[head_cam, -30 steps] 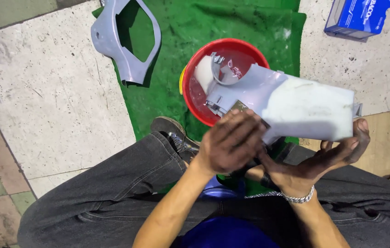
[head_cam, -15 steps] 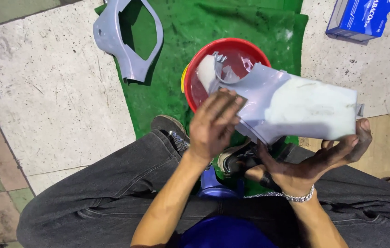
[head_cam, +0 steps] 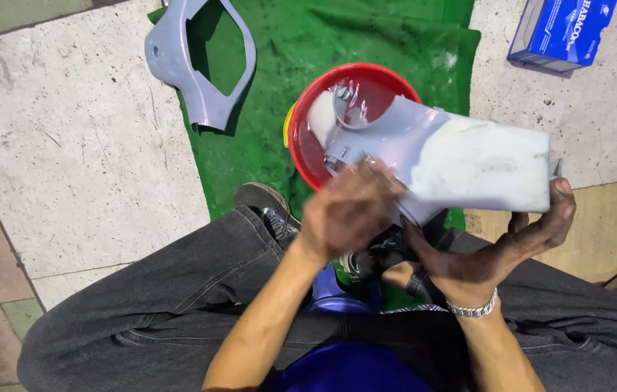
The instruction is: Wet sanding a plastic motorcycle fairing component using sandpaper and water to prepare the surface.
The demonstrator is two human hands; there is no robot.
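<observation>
A pale grey plastic body panel (head_cam: pixel 461 160) with a whitish coated patch is held over a red bucket (head_cam: pixel 308 145). My right hand (head_cam: pixel 497 254) supports the panel from below, fingers curled around its right end. My left hand (head_cam: pixel 348 210) presses flat on the panel's lower left edge, blurred by motion, and whether something is under the palm I cannot tell. A metal bracelet sits on my right wrist.
A green mat (head_cam: pixel 286 65) covers the tiled floor under the bucket. A second grey panel with a large cut-out (head_cam: pixel 199 80) lies at the upper left. A blue cardboard box (head_cam: pixel 562 33) sits at the upper right. My dark jeans and a shoe (head_cam: pixel 265 203) fill the lower view.
My left hand has slid back and forth along the panel's lower left edge. The panel and my right hand have hardly moved.
</observation>
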